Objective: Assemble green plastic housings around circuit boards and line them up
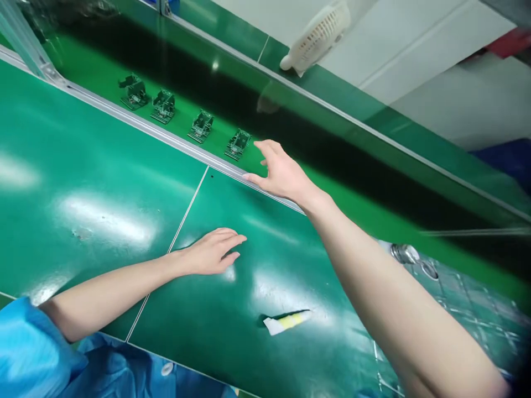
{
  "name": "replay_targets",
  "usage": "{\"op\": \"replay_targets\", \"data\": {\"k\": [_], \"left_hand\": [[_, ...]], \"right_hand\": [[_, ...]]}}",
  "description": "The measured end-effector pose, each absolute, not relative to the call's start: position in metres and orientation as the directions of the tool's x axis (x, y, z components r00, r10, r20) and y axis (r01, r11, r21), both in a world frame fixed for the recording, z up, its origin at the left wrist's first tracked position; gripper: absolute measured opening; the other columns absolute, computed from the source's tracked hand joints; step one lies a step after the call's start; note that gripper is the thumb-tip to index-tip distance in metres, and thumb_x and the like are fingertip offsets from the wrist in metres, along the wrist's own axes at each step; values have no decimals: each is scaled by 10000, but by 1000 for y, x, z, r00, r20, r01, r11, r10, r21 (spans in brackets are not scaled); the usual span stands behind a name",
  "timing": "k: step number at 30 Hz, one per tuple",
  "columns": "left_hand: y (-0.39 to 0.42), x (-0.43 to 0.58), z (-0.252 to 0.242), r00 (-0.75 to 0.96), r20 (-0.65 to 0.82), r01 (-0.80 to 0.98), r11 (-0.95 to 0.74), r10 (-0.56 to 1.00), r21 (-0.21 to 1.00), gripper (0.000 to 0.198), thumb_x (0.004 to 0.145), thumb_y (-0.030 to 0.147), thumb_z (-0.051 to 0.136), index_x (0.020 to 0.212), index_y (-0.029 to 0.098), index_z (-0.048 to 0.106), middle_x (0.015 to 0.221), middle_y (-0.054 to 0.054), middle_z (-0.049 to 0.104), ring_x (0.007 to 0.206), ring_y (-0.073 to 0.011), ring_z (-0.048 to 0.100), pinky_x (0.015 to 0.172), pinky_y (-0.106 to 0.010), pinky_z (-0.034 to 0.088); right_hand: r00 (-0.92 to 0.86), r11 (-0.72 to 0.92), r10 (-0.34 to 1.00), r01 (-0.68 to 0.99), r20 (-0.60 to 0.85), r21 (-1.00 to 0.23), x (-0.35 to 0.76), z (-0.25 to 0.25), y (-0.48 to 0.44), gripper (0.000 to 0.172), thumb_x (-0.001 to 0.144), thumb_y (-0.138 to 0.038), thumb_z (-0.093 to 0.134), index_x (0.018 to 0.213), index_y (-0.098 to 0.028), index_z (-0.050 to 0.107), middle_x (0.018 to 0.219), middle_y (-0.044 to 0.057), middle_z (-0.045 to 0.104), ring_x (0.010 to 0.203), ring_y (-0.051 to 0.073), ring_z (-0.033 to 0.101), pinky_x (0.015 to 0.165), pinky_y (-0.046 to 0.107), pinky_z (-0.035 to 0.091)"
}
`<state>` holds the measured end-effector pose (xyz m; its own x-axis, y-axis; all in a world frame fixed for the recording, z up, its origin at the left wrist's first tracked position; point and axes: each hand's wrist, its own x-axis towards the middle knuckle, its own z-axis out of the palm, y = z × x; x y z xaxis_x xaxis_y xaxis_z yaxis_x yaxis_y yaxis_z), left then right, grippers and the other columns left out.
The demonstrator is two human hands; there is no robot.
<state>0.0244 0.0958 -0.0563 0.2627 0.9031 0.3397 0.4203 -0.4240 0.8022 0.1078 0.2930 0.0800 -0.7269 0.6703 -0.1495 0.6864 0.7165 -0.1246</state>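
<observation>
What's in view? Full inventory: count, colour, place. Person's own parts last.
Circuit-board assemblies: 4, green, in a row on the strip
Strip: 1, green, beyond the rail
Rail: 1, silvery, along the table's far edge
Table: 1, green, foreground
Tube-like item: 1, white and yellow, on the table
Speck: 1, black, near the rail
Fan-like item: 1, off-white, top
Round metal item: 1, silvery, right
Red item: 1, red, top right, unclear
Blue item: 1, dark blue, right edge, unclear
Garment: 1, blue, bottom left
Left hand: 1, bare, over the table
Right hand: 1, bare, beside the rightmost assembly
</observation>
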Motion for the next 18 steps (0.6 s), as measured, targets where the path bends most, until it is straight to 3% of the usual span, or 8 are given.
{"op": "replay_targets", "data": {"k": [4, 7, 9, 12, 14, 16, 18], "left_hand": [[97, 28, -54, 234, 330, 392, -399, 915, 829, 341, 959, 237, 468, 1270, 132, 563, 1100, -126, 721, 1085, -229, 671, 994, -391, 551], [98, 31, -53, 221, 318, 386, -382, 922, 839, 331, 940, 222, 492, 1253, 146, 572, 1092, -112, 727, 1071, -219, 677, 989, -372, 549], [99, 32, -52, 215, 312, 389, -374, 925, 842, 337, 929, 219, 508, 1251, 145, 574, 1089, -112, 730, 1075, -222, 678, 998, -374, 544], [100, 34, -51, 213, 302, 399, -365, 929, 841, 348, 922, 222, 515, 1256, 145, 574, 1081, -111, 735, 1082, -227, 677, 1008, -379, 540], [101, 35, -50, 216, 292, 408, -358, 932, 840, 347, 920, 226, 515, 1251, 142, 578, 1071, -111, 736, 1072, -227, 679, 1008, -376, 539], [101, 35, -50, 219, 281, 417, -350, 934, 839, 349, 919, 232, 518, 1249, 139, 580, 1064, -113, 735, 1068, -230, 680, 1014, -376, 536], [101, 35, -50, 225, 273, 420, -346, 935, 839, 350, 921, 235, 517, 1252, 139, 580, 1084, -119, 731, 1081, -232, 676, 1023, -377, 532]], "right_hand": [[-557, 547, 787, 829, -265, -119, 69, 63, 334, 1014, 757, -391, 759, 1575, -132, 218, 1634, 210, 191, 1346, 405, 496, 1124, 516, 430], [-529, 517, 804, 847, -272, -119, 50, 51, 358, 1043, 739, -363, 777, 1565, -72, 211, 1620, 251, 203, 1425, 409, 393, 1166, 514, 376], [-521, 503, 797, 853, -305, -142, 39, 47, 368, 1028, 726, -359, 787, 1549, -59, 250, 1539, 269, 366, 1335, 395, 507, 1095, 506, 462], [-524, 483, 761, 851, -383, -207, 19, 44, 370, 1016, 728, -371, 789, 1549, -81, 265, 1333, 236, 589, 942, 309, 716, 829, 448, 618], [-546, 480, 732, 838, -409, -259, 1, 44, 366, 1074, 738, -436, 784, 1575, -109, 197, 1329, 224, 593, 783, 247, 720, 710, 403, 638], [-565, 480, 722, 824, -399, -300, -18, 43, 360, 1097, 767, -539, 737, 1591, -141, 133, 1399, 230, 533, 753, 221, 710, 663, 382, 637], [-565, 475, 740, 823, -364, -311, -37, 41, 354, 998, 824, -585, 653, 1582, -154, 169, 1430, 234, 494, 771, 225, 706, 653, 384, 630]]}}
